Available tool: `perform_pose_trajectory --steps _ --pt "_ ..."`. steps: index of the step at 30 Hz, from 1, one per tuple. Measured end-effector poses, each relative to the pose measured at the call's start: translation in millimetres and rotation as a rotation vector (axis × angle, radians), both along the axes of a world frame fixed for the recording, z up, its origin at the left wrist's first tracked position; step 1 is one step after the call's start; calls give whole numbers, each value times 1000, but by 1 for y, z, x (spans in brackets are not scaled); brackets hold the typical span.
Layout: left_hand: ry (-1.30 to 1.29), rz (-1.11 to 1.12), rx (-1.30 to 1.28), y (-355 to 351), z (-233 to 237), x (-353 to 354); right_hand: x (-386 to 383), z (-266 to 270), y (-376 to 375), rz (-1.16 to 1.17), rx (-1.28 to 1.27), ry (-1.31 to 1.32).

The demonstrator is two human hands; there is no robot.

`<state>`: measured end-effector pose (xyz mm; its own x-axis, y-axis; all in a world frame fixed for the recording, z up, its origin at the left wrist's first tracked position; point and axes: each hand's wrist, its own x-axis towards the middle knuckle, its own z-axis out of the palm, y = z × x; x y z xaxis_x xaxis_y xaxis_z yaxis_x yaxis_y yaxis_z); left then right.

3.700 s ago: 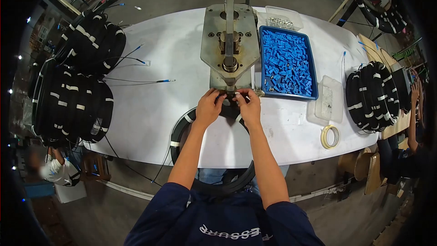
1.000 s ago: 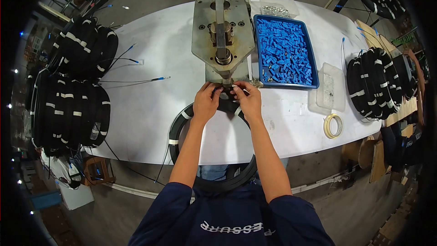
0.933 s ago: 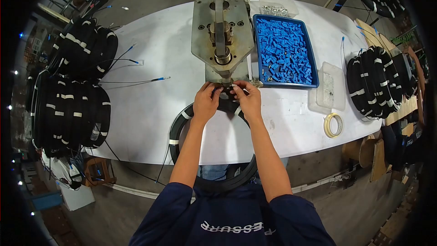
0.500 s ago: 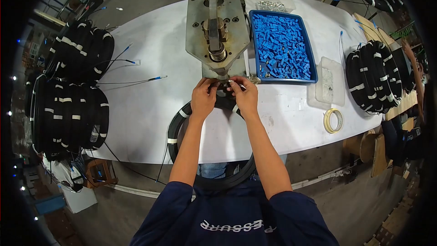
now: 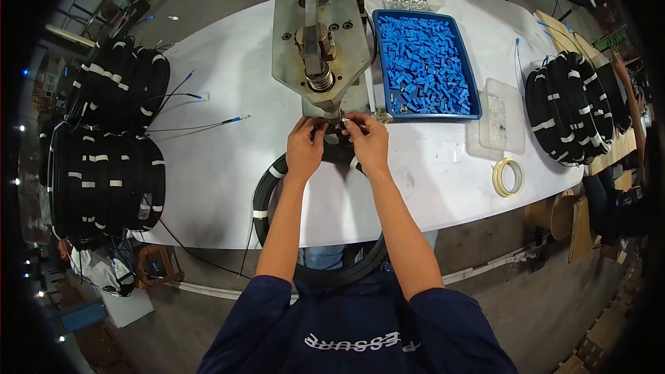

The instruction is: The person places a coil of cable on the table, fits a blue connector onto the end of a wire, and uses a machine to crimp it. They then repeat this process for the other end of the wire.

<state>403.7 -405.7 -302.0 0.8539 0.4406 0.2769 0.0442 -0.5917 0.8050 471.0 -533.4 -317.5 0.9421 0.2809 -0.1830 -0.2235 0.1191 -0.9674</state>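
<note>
A metal press (image 5: pixel 285 48) with a spring and a lever stands on the white table. Both my hands meet at its lower front end. My left hand (image 5: pixel 305 151) is closed, thumb and fingers pinched together beside the press tip; what they hold is hidden. Opposite it, my right hand (image 5: pixel 370 147) pinches a small pale piece (image 5: pixel 344 121) too tiny to name. Below both hands a coil of black cable (image 5: pixel 266 183), bound with white tape, lies partly on the table and hangs over its front edge toward my lap.
Right of the press sits a blue tray (image 5: pixel 436 117) of small blue connectors. Clear plastic boxes (image 5: pixel 514 121) and a tape roll (image 5: pixel 508 177) lie nearby. Taped black cable coils (image 5: pixel 104 183) stand at the left, more coils (image 5: pixel 564 111) at the right. Another person's arm (image 5: pixel 629 90) shows far right.
The view has shifted slightly, so the press and tray appear a little higher and further left. My hands keep their pinched pose at the press tip.
</note>
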Motion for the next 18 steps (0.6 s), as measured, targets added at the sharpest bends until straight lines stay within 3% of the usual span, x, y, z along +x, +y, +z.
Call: perform_pose_trajectory --steps 18 --pt "-13 -13 49 3 -7 2 1 -2 0 5 -45 -25"
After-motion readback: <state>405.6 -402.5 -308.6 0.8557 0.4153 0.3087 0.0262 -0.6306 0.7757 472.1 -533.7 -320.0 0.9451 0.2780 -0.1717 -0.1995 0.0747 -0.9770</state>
